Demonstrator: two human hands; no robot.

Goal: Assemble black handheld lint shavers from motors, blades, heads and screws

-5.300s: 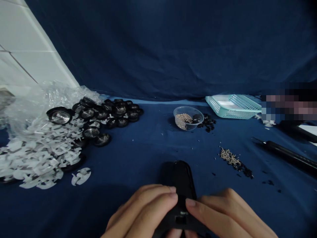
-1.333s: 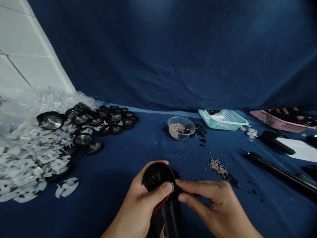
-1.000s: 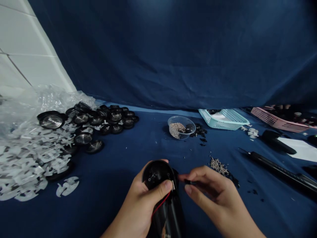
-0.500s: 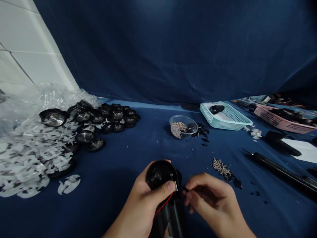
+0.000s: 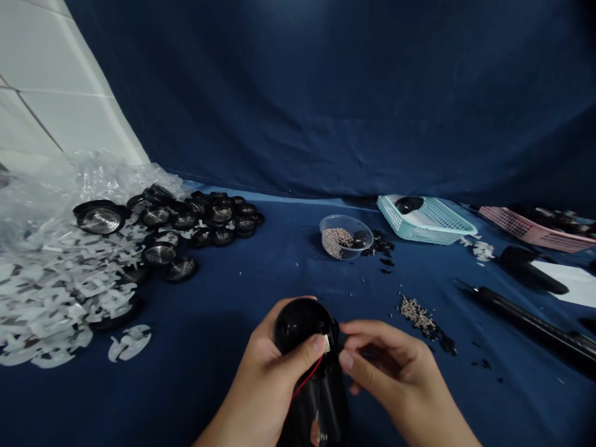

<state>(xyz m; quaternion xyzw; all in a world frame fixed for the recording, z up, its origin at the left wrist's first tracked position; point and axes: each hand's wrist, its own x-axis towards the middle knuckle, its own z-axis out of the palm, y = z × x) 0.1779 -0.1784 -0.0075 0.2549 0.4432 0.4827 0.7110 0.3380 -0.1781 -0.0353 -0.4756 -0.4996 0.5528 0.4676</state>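
My left hand (image 5: 279, 366) grips a black plastic housing (image 5: 300, 320) with a round cup-shaped top and a longer body below. Its thumb presses a small whitish part (image 5: 327, 343) at the cup's edge, from which a red wire (image 5: 308, 377) runs down. Lower in the body a copper-coloured metal piece (image 5: 315, 429) shows. At the housing's right side is my right hand (image 5: 391, 372), thumb and forefinger pinched on a small black part that merges with the dark housing. Whether that part touches the housing, I cannot tell.
White plastic pieces (image 5: 60, 292) and black round parts with mesh faces (image 5: 158, 254) are heaped at left. A clear bowl (image 5: 347, 239) holds small screws; more screws (image 5: 416, 315) lie nearby. Rightward are a blue basket (image 5: 435, 233), a pink basket (image 5: 535, 233) and a black screwdriver (image 5: 526, 320).
My right hand has moved slightly left and up, bringing its fingertips against the housing's side. The housing has tilted a little, showing more of its lower body.
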